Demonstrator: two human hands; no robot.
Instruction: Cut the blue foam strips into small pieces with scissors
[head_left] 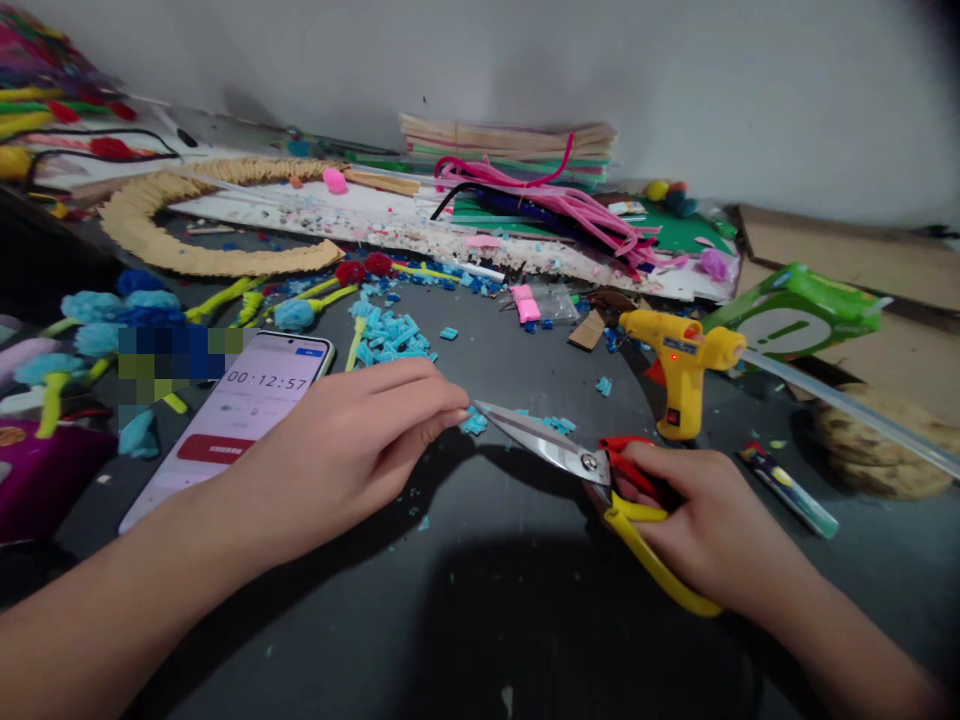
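scissors (589, 462) with red and yellow handles are in the right hand (701, 520), its fingers wrapped around the handles, above the dark desk (337, 630). the blades point left, their tips just beside the fingertips of the left hand (367, 430). the left fingers are pinched narrow; i cannot tell whether they hold a scrap. small blue pieces (394, 338) lie in a pile beyond the left hand, with a few more near the blades. a phone (251, 405) reading 00:12:57 lies partly hidden by the left hand, and a yellow glue gun (681, 375) stands beyond the right.
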